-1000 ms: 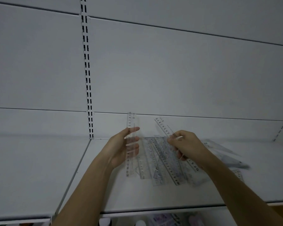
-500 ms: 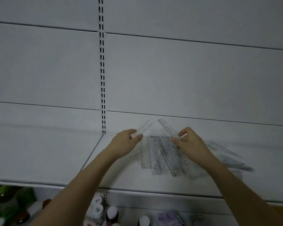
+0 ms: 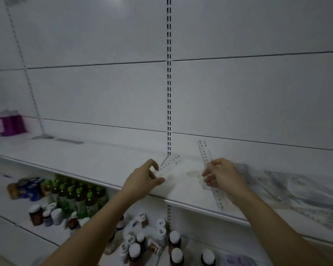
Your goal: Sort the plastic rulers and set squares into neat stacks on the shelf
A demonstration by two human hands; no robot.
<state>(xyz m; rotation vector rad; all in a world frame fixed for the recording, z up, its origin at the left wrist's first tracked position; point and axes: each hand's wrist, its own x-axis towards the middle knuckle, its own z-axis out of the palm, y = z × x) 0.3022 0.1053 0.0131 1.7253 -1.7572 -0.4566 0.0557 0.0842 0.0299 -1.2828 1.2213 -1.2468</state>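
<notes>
- White shelf [image 3: 96, 160]: flat, matte; carries a blurred heap of clear rulers and set squares [image 3: 288, 191] at its right end.
- My left hand [image 3: 142, 179] pinches a short clear ruler [image 3: 169, 165] by its low-numbered end, just above the shelf.
- My right hand [image 3: 222, 176] grips a longer clear ruler [image 3: 207, 160], tilted near upright, over the shelf.
- Lower shelf: green-capped bottles [image 3: 75, 196], white-capped jars [image 3: 174, 240].

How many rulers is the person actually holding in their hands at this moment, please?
2. A short ruler is pinched in the left hand; a longer ruler is gripped in the right hand. More lie blurred in the pile on the shelf.
</notes>
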